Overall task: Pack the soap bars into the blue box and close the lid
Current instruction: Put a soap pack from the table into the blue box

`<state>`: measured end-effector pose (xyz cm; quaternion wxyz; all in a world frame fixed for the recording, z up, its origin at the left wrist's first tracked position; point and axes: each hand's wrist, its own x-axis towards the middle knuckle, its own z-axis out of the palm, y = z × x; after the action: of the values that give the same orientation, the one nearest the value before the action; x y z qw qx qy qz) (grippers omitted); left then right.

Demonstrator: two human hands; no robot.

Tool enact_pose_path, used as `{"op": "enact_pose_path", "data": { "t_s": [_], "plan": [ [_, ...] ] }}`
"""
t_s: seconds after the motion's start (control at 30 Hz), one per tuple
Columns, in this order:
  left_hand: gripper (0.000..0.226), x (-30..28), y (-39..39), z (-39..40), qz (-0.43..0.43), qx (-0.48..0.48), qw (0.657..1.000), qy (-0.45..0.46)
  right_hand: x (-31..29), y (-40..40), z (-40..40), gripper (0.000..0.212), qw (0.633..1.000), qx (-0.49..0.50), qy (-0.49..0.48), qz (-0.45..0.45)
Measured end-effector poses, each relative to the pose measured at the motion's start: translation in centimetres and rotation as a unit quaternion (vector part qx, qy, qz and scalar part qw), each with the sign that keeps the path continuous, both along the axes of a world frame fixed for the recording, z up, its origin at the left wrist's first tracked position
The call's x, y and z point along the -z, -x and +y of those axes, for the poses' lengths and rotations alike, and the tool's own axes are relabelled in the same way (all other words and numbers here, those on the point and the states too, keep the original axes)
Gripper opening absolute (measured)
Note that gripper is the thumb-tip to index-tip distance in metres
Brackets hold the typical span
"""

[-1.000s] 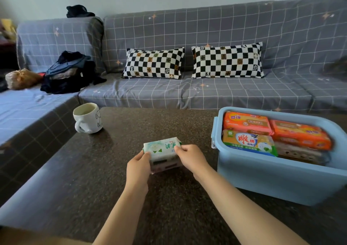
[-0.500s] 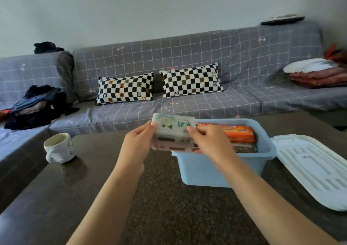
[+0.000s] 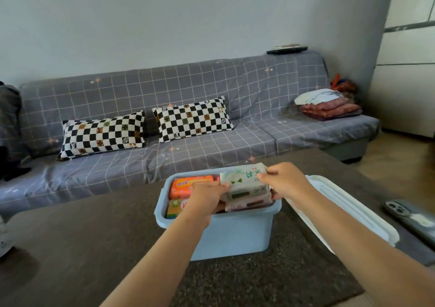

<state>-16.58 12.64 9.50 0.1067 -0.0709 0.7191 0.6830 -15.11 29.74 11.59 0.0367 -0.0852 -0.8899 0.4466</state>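
The blue box (image 3: 230,233) stands open on the dark table. A white-and-green soap pack (image 3: 246,186) sits tilted over the right half of the box, its lower edge inside the rim. My left hand (image 3: 207,198) grips its left end and my right hand (image 3: 286,180) grips its right end. In the box's left half lie an orange soap bar (image 3: 186,185) and, nearer to me, a yellow-green bar (image 3: 175,209). The white lid (image 3: 341,210) lies on the table just right of the box.
A phone (image 3: 409,217) lies at the table's right edge beyond the lid. A mug (image 3: 3,238) is barely in view at the far left. Behind the table runs a grey checked sofa (image 3: 211,141) with two checkered pillows and folded blankets (image 3: 329,106).
Both hands lifted the white-and-green soap pack off the table, carried it right, and brought it down into the right side of the blue box. The view swung right too.
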Motion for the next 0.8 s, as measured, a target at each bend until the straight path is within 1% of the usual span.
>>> {"op": "enact_pose_path", "data": {
  "t_s": [0.07,0.17,0.23,0.27,0.33,0.43,0.57,0.63,0.73,0.8],
  "plan": [
    [0.016,0.3,1.3,0.5,-0.006,0.02,0.999,0.036,0.0,0.9,0.7,0.027,1.0,-0.006,-0.016,-0.026],
    [0.015,0.8,2.8,0.1,-0.005,0.056,0.99,0.133,0.1,1.9,1.1,0.032,0.994,-0.035,-0.009,-0.102],
    [0.022,1.3,3.4,-0.5,-0.016,0.068,0.982,0.176,0.3,2.5,0.9,0.034,0.99,-0.053,-0.024,-0.132],
    [0.024,1.6,3.8,-0.8,-0.021,0.073,0.977,0.2,0.5,2.9,0.6,0.034,0.986,-0.065,-0.054,-0.142],
    [0.019,1.7,4.0,-1.1,-0.021,0.086,0.965,0.246,0.7,3.7,0.0,0.032,0.973,-0.094,-0.129,-0.165],
    [0.023,1.4,4.0,-1.1,-0.004,0.107,0.945,0.309,0.8,4.5,-0.6,0.037,0.95,-0.126,-0.219,-0.186],
    [0.035,1.4,3.8,-0.8,0.041,0.118,0.918,0.378,1.4,5.4,-0.7,0.041,0.938,-0.136,-0.257,-0.188],
    [0.037,1.6,3.6,-0.7,0.061,0.102,0.917,0.381,1.8,5.7,-0.6,0.039,0.935,-0.133,-0.279,-0.172],
    [0.031,2.0,3.0,-0.8,0.091,0.073,0.914,0.388,2.5,5.5,-0.5,0.026,0.93,-0.114,-0.323,-0.131],
    [0.024,2.4,2.6,-0.7,0.113,0.052,0.913,0.389,3.0,4.9,-0.8,0.036,0.925,-0.088,-0.356,-0.096]
  ]
}}
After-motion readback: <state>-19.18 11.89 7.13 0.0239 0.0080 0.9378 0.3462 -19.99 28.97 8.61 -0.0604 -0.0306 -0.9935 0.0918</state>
